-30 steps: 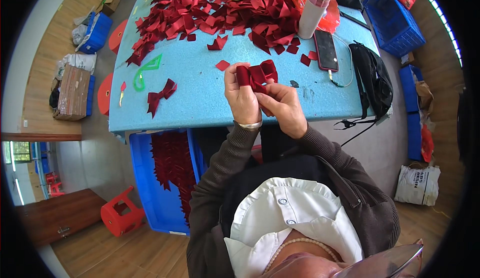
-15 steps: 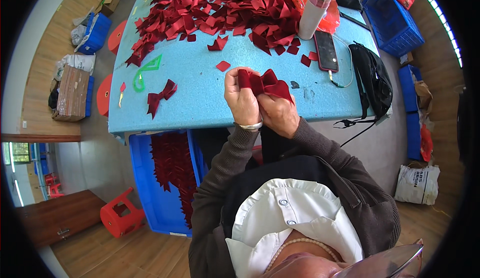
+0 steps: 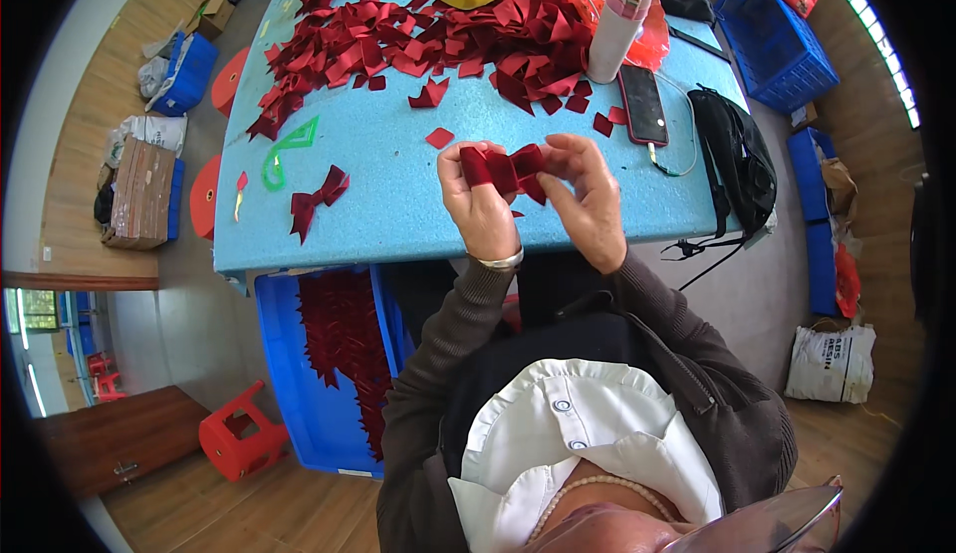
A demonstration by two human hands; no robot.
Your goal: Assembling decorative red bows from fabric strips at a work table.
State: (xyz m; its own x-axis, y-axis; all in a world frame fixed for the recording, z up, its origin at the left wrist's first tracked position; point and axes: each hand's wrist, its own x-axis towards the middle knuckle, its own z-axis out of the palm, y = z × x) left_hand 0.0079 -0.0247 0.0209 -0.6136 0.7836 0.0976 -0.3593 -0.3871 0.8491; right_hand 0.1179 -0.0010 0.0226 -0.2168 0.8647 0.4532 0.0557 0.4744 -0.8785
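Note:
A dark red velvet bow (image 3: 505,171) is held up over the near edge of the table. My left hand (image 3: 480,217) grips its left loop, fingers behind and thumb in front. At the bow's right loop, my right hand (image 3: 590,198) pinches the ribbon between thumb and fingertips. Another red bow (image 3: 319,202) with notched tails lies on the table to the left. A small red ribbon piece (image 3: 439,138) rests just beyond my left hand. The undersides of the held bow are hidden by my fingers.
Red ribbon pieces (image 3: 398,40) are heaped across the far part of the blue table (image 3: 388,224). A white bottle (image 3: 619,30), a phone (image 3: 643,105) on a cable and a black backpack (image 3: 735,160) stand right. A blue bin (image 3: 324,424) holding red bows sits below the near edge.
My right hand has moved from beneath the bow to its right side, its fingers now on the right loop. My left hand keeps its grip, shifted slightly left.

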